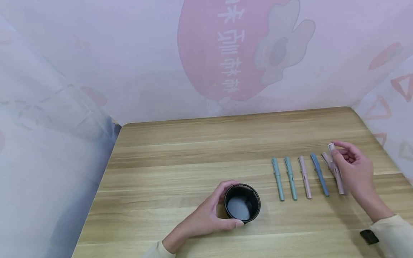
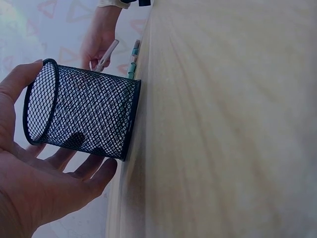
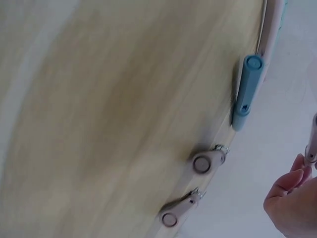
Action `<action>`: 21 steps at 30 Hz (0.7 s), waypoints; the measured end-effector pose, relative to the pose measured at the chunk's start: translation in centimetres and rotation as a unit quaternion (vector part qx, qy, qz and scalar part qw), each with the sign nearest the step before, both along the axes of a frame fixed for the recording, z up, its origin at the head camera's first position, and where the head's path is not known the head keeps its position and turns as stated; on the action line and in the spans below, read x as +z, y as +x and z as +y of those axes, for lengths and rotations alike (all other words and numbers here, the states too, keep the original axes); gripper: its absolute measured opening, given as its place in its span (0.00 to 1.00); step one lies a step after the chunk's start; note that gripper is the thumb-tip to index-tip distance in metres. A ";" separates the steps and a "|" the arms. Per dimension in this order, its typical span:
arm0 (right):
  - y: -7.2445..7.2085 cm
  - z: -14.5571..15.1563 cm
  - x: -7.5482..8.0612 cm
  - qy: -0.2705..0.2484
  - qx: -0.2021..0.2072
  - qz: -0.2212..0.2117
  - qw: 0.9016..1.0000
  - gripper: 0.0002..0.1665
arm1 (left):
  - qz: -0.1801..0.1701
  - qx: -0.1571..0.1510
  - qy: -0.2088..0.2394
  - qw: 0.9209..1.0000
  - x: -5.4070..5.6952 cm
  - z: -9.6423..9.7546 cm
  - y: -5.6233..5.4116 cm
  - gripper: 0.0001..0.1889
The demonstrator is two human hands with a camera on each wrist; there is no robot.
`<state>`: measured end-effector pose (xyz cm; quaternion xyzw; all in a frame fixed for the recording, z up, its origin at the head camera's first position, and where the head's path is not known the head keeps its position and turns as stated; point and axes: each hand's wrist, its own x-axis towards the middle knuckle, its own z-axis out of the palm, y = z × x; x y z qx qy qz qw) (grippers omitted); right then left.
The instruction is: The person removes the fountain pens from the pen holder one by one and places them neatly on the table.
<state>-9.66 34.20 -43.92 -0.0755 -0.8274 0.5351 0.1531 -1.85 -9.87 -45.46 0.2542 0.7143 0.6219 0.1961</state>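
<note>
My left hand (image 1: pixel 209 215) grips a black mesh pen holder (image 1: pixel 256 206) round its side, thumb at the near edge and fingers on the far side. In the left wrist view the holder's mesh wall (image 2: pixel 89 106) shows, with its base at the tabletop. Over the right end of a row of pens, my right hand (image 1: pixel 356 170) pinches a pale pen (image 1: pixel 331 147) between thumb and fingers. In the right wrist view this pen (image 3: pixel 312 144) is raised above the table. Just under that hand lie pale pink pens (image 1: pixel 339 182), partly hidden by it.
Left of the right hand lie a blue pen (image 1: pixel 319 175), a pink pen (image 1: pixel 304 177) and two teal pens (image 1: pixel 277 179), roughly parallel. The wooden table (image 1: pixel 180 154) meets a printed cloth (image 1: pixel 145 79) at its back. A black object (image 1: pixel 369 237) sits by the right sleeve.
</note>
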 end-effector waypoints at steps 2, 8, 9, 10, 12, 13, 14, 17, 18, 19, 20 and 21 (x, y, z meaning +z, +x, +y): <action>0.0 0.4 0.1 -0.001 0.002 -0.004 1.000 0.16 | -0.002 -0.003 0.002 1.000 -0.1 0.1 0.0 0.49; 0.0 1.7 0.0 0.004 0.006 -0.006 1.000 0.17 | -0.006 -0.004 0.002 1.000 -0.2 0.1 0.0 0.48; -0.1 2.0 -0.1 0.005 0.006 -0.006 1.000 0.18 | -0.005 -0.004 0.002 1.000 -0.2 0.1 0.0 0.48; -0.1 2.2 -0.1 0.008 0.005 -0.005 1.000 0.18 | -0.006 -0.004 0.001 1.000 -0.2 0.1 0.0 0.48; -0.2 2.7 0.0 0.009 0.005 -0.006 1.000 0.18 | -0.004 -0.003 -0.001 1.000 -0.2 0.1 0.0 0.48; -0.2 3.0 0.0 0.010 0.006 -0.007 1.000 0.18 | -0.004 -0.003 -0.003 1.000 -0.1 0.2 0.0 0.49; -0.2 3.3 0.1 0.009 0.006 -0.010 1.000 0.19 | -0.004 -0.003 -0.006 1.000 -0.1 0.2 0.0 0.49; -0.2 4.0 0.2 0.010 0.005 -0.019 1.000 0.20 | -0.002 0.001 -0.009 1.000 0.0 0.1 0.0 0.49; -0.3 4.2 0.2 0.011 0.004 -0.022 1.000 0.21 | -0.001 0.003 -0.009 1.000 0.0 0.1 0.0 0.49; -0.4 4.4 0.2 0.013 0.004 -0.023 1.000 0.21 | -0.002 0.005 -0.009 1.000 0.0 0.1 0.0 0.49; -0.5 4.5 0.2 0.015 0.003 -0.024 1.000 0.21 | -0.002 0.006 -0.009 1.000 0.0 0.0 0.0 0.48; -0.6 4.7 0.1 0.017 0.002 -0.025 1.000 0.21 | -0.002 0.007 -0.010 1.000 -0.1 0.0 0.1 0.48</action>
